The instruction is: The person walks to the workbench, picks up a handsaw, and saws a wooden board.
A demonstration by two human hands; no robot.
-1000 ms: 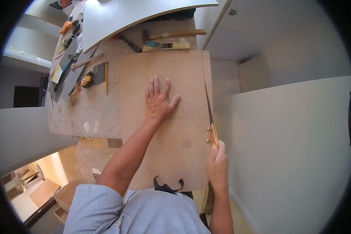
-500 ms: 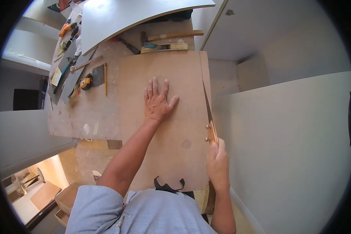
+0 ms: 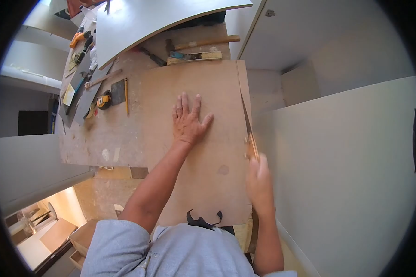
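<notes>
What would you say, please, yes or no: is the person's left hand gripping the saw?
No, the left hand lies flat with fingers spread on the board, while the right hand grips the saw.

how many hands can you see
2: the left hand lies spread on the board; the right hand grips the saw at the board's right side.

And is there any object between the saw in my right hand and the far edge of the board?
Nothing visible is in the way between the saw and the far edge of the board. Your left hand rests on the board, left of the saw.
</notes>
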